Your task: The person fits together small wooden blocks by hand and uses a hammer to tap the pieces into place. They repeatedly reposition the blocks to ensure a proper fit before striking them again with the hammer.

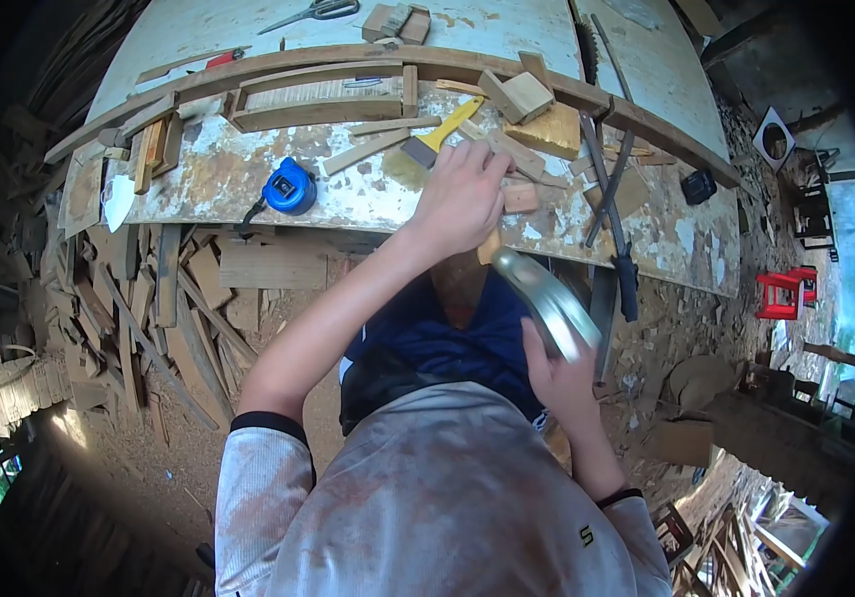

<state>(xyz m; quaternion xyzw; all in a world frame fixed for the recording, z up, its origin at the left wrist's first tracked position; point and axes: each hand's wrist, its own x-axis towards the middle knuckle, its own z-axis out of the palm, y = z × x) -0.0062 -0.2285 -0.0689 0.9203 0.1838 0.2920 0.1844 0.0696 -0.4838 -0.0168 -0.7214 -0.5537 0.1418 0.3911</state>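
My left hand (pixel 462 194) reaches over the workbench edge, fingers curled around the wooden handle of a claw hammer (pixel 537 289). The metal head tilts down toward my lap. Just below the claw is my right hand (pixel 564 386), its thumb raised; the hammer head hides its other fingers, and I cannot tell whether they grip it. A small wood block (pixel 520 198) lies beside my left hand. Near my left fingertips rests a yellow-handled brush or scraper (pixel 442 131), among thin wood strips (pixel 366 151).
The paint-worn workbench (pixel 218 164) carries a blue tape measure (pixel 290 186), a wooden frame (pixel 318 111), stacked blocks (pixel 522 98), crossed dark metal bars (pixel 609 189) and scissors (pixel 320 10). Scrap wood (pixel 184 328) is piled underneath at left. A red stool (pixel 781 294) stands at right.
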